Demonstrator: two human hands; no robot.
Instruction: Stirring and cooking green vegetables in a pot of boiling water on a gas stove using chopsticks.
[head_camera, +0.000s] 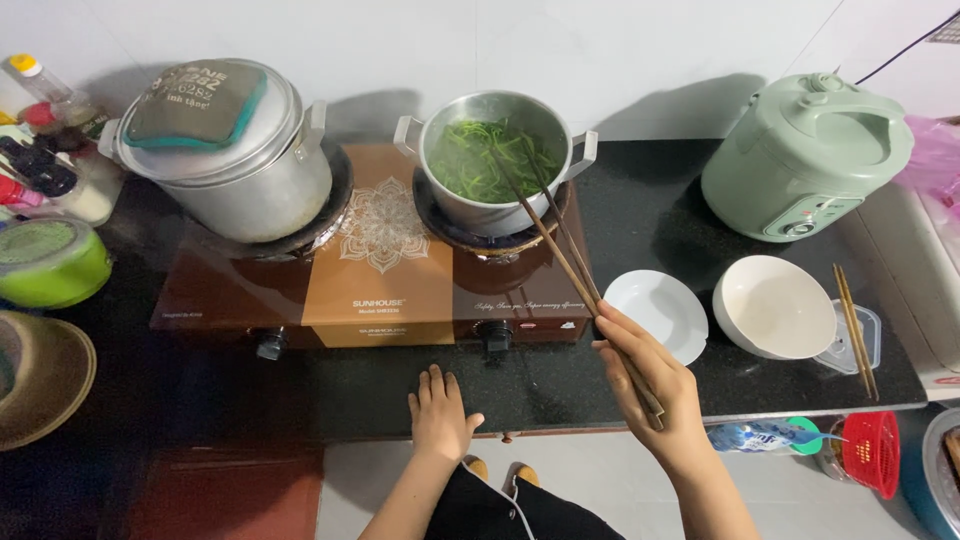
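On the dark countertop (640, 210) the two-burner gas stove (380, 270) takes up the middle, with a big lidded aluminium pot (240, 170) on its left burner and a smaller open pot (495, 160) of boiling greens (480, 160) on the right; a pale green rice cooker (805, 155) stands well off to the right, and a white bowl (775, 305) and white plate (660, 312) sit near your right hand. Your left hand (440, 415) lies flat and open on the counter edge, holding nothing. Your right hand (650, 385) is closed around long wooden chopsticks (560, 245), gripped near their back ends. Their long axis runs diagonally from your hand at lower right up to the left, tips pointing into the pot and down among the greens. To stir well, I would judge that you should keep both tips together below the surface, turn the leaves gently from the pot wall inward, and keep your wrist back from the steam and the hot rim. A spare pair of chopsticks (855, 330) rests on a clear container beside the bowl.
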